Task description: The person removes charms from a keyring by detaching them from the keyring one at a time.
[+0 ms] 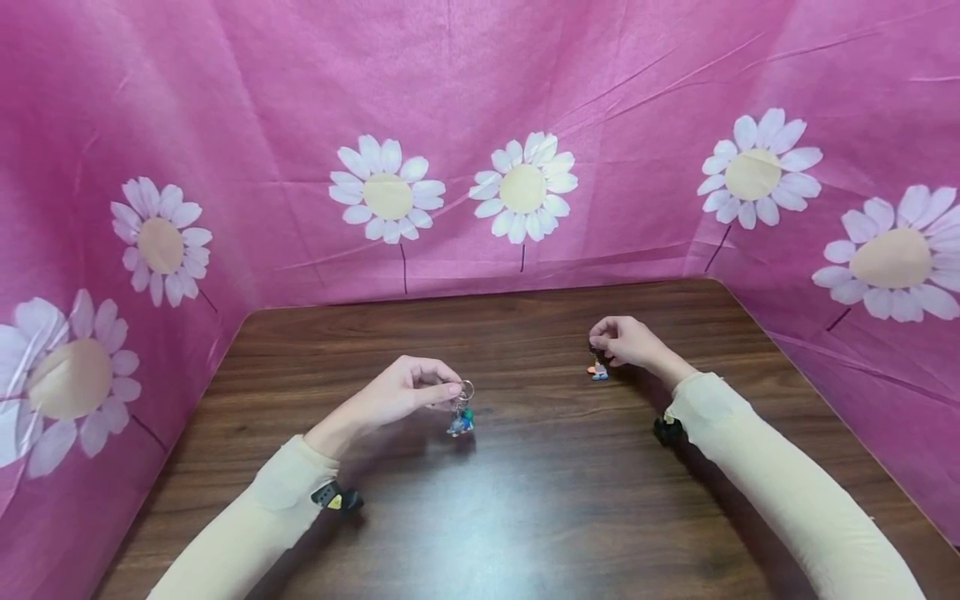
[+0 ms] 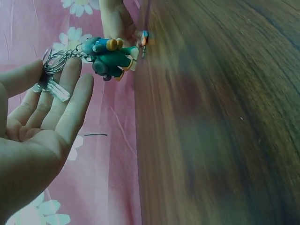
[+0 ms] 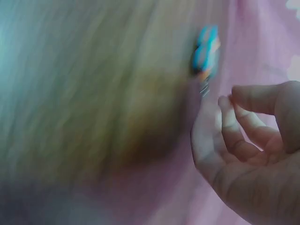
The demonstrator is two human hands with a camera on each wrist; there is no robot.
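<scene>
My left hand (image 1: 397, 390) pinches a metal key ring (image 1: 467, 389) between thumb and fingers, left of the table's middle. From it hang small figurines (image 2: 110, 58) in green, blue and grey with yellow-orange feet, on a thin chain. A silver key (image 2: 58, 90) also hangs on the ring, against the fingers in the left wrist view. Farther off to the right, my right hand (image 1: 630, 342) pinches a short chain with fingertips and thumb. A little blue and orange figurine (image 1: 597, 370) dangles from this chain; it is blurred in the right wrist view.
Both hands are over a dark brown wooden table (image 1: 495, 467) with a bright light reflection. Pink cloth (image 1: 450, 75) printed with large daisies hangs around its back and sides. Dark wrist devices (image 1: 337, 497) sit under both sleeves.
</scene>
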